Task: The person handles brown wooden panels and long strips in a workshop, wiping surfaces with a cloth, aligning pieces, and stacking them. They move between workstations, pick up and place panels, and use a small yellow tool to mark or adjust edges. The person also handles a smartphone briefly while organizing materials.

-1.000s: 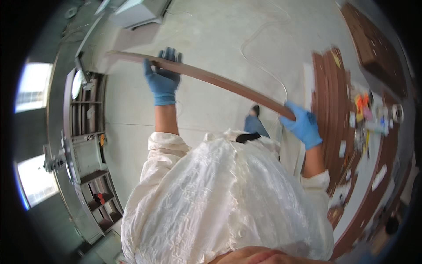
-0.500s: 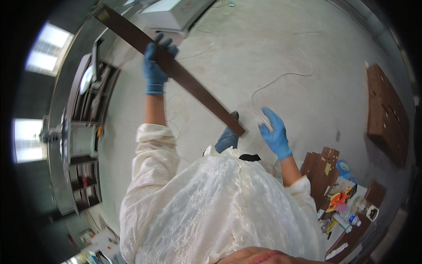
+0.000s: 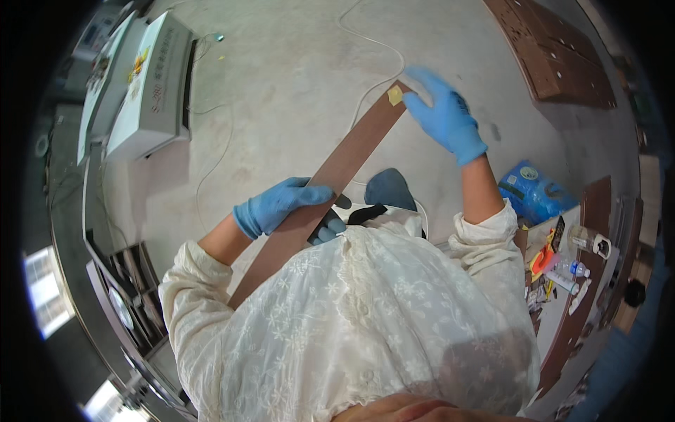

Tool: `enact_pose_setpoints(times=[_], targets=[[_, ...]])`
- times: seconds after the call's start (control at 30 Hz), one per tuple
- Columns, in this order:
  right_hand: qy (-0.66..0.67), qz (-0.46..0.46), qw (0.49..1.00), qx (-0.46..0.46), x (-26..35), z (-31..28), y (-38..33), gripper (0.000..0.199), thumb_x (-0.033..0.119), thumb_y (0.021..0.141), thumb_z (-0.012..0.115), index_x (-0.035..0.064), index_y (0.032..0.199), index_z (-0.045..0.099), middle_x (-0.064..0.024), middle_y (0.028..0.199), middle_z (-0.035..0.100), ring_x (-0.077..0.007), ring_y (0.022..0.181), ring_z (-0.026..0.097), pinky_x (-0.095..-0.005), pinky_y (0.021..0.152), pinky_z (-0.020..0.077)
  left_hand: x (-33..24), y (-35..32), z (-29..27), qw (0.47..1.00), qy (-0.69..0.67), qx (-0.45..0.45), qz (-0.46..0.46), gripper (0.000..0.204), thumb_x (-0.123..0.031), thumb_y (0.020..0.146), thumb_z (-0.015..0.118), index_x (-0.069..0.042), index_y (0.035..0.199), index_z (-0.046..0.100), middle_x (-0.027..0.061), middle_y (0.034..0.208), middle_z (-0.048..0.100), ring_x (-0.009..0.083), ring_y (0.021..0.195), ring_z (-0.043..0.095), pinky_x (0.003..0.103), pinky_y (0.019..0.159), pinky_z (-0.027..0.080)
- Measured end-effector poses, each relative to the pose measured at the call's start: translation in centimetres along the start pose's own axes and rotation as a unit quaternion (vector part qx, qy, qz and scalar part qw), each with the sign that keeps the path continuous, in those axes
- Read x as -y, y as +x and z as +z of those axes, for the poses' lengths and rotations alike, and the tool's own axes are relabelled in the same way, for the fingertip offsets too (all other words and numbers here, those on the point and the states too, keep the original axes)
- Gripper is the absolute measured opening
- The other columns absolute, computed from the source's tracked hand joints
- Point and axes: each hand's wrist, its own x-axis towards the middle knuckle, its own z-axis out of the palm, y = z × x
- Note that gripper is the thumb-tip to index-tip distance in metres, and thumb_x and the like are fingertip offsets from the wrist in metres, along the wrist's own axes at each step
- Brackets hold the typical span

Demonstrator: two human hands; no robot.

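A flat brown board [image 3: 360, 145] is slanting before a white shirt [image 3: 299, 309]. Behind the board, a white cable [image 3: 403, 60] is winding; right of the board, a blue package [image 3: 533, 187] is lying. The left hand [image 3: 285, 204] is gripping the board's middle with curled fingers; the right hand [image 3: 443, 116] is reaching to its far end, fingers parted, contact unclear.
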Motion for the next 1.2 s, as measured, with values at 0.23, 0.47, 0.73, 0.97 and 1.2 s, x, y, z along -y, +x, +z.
enact_pose_setpoints(times=[0.23,0.47,0.73,0.97,1.2], targets=[[0.063,0.084,0.993,0.062,-12.9,2.8,8.8,0.024,0.010,0.088,0.066,0.0062,0.112,0.069,-0.0141,0.124,0.069,-0.0342,0.108,0.067,-0.0405,0.091,0.0551,-11.4,9.9,-4.1,0.994,0.074,-0.016,0.082,0.058,-0.036,0.099,0.062,0.004,0.139,0.054,0.0140,0.099,0.073,0.0178,0.081,0.070,0.028,0.075,0.057],[-0.073,0.010,0.980,0.184,-25.6,0.4,23.5,0.016,0.024,0.087,0.069,0.0093,0.089,0.075,-0.0071,0.102,0.072,-0.0305,0.086,0.068,-0.0386,0.076,0.0547,-25.3,20.3,-4.3,0.996,0.036,-0.031,0.071,0.059,-0.036,0.098,0.064,0.005,0.139,0.054,0.0100,0.097,0.071,0.0151,0.081,0.067,0.027,0.073,0.054],[-0.145,0.043,0.932,0.330,-33.7,2.1,38.3,0.019,0.030,0.088,0.071,0.0123,0.088,0.077,-0.0092,0.089,0.073,-0.0289,0.078,0.070,-0.0414,0.072,0.0560,-39.4,27.4,-9.4,0.994,0.081,-0.046,0.063,0.065,-0.036,0.096,0.069,0.007,0.141,0.050,0.0124,0.118,0.065,0.0182,0.095,0.065,0.031,0.084,0.054],[-0.202,0.055,0.925,0.317,-38.1,4.3,47.5,0.017,0.024,0.092,0.067,0.0092,0.092,0.075,-0.0130,0.090,0.073,-0.0317,0.078,0.071,-0.0426,0.071,0.0579,-50.0,31.9,-16.5,0.994,0.092,0.019,0.058,0.063,-0.036,0.096,0.067,0.007,0.141,0.052,0.0119,0.124,0.064,0.0177,0.108,0.061,0.032,0.095,0.049],[-0.309,0.093,0.899,0.296,-41.5,6.9,58.2,0.017,0.018,0.092,0.063,0.0081,0.099,0.075,-0.0171,0.096,0.074,-0.0332,0.083,0.073,-0.0436,0.072,0.0594,-63.1,34.7,-23.3,0.991,0.106,0.079,0.038,0.060,-0.031,0.094,0.067,0.005,0.140,0.053,0.0112,0.121,0.067,0.0154,0.100,0.063,0.030,0.091,0.051]])
